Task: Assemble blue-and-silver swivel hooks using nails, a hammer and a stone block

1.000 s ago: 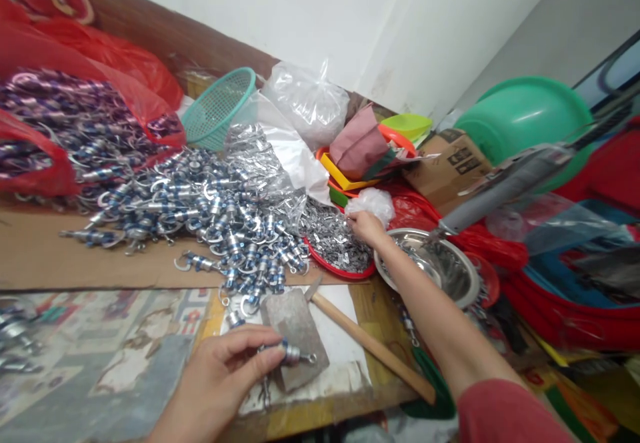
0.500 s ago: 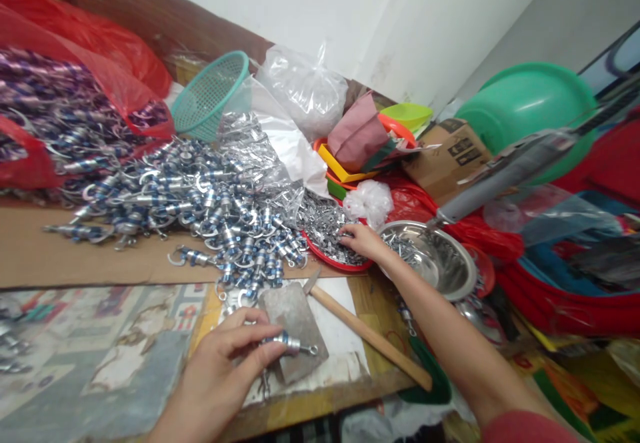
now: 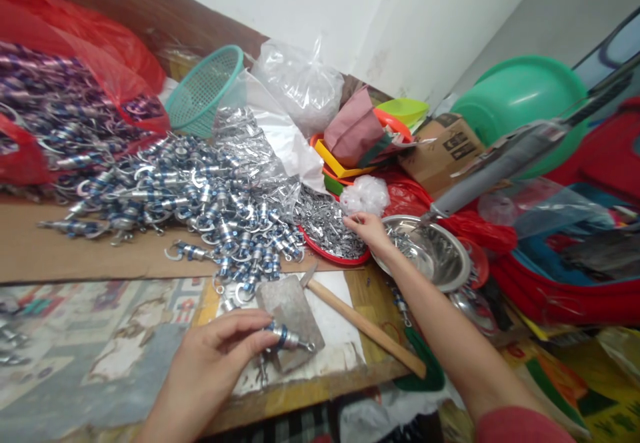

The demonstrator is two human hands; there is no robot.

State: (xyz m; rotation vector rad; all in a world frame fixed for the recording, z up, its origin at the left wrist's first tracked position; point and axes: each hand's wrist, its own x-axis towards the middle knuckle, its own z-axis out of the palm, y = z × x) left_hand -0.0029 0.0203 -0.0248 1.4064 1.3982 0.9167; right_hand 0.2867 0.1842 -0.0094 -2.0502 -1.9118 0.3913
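Head view: left hand point(image 3: 217, 353) pinches blue-silver fitting point(image 3: 287, 338), ring end point(image 3: 311, 347) rightward.
Right hand point(image 3: 373, 231), farther and right, over metal pieces point(image 3: 327, 226); grasp unclear.

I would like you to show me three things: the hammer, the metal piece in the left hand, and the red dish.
Hammer point(image 3: 365, 326), head view: middle of the wooden handle.
Metal piece point(image 3: 289, 338), head view: its silver body.
Red dish point(image 3: 336, 259), head view: its near rim.

Hammer point(image 3: 363, 323) right of the block point(image 3: 295, 315)
Behind them and leftward, heaped parts point(image 3: 210, 196) — right of those, a dish point(image 3: 333, 258), then a bowl point(image 3: 457, 263).
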